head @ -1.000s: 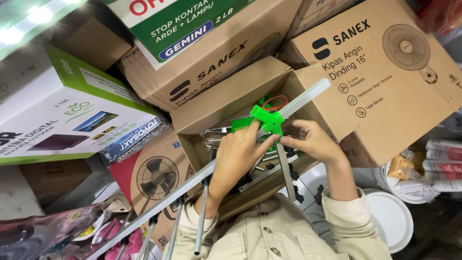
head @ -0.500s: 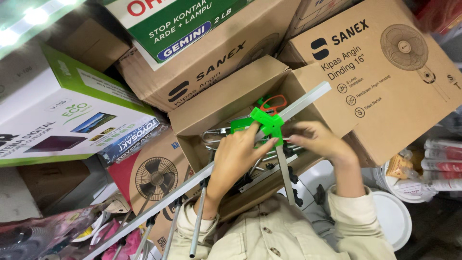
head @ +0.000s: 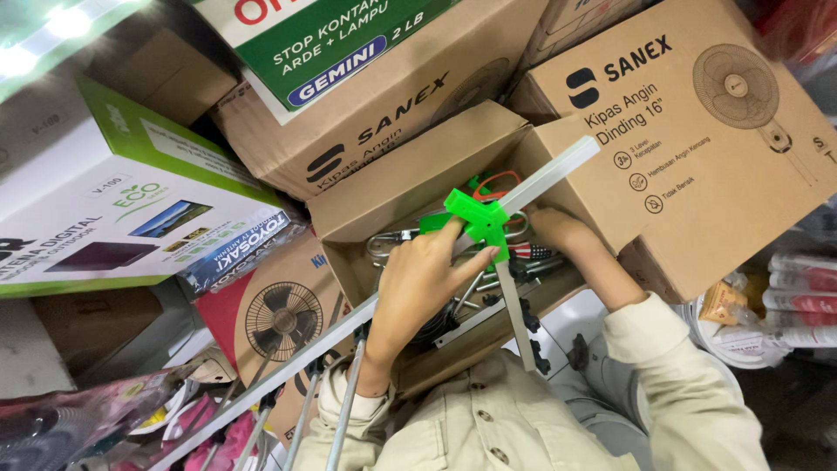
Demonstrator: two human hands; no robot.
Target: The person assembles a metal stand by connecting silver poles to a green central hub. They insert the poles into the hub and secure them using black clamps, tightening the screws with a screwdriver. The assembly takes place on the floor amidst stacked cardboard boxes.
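The left hand (head: pixel 418 283) sits in the middle of the frame; its fingers and thumb pinch the bright green plastic clamp (head: pixel 475 216) just above it; the clamp sits on a long pale metal bar (head: pixel 549 179) that runs from the lower left of the frame up to the upper right. The right hand (head: pixel 558 231) is just right of the clamp, reaching into the open brown cardboard box (head: pixel 418 174) behind the bar; its fingers are hidden, so I cannot tell what it holds. Thin grey metal rods (head: pixel 349 397) hang off the bar toward the bottom of the frame; more rods lie inside the box. A brown box with a fan picture (head: pixel 697 113) is in the upper right; a white and green box (head: pixel 122 192) is on the left.
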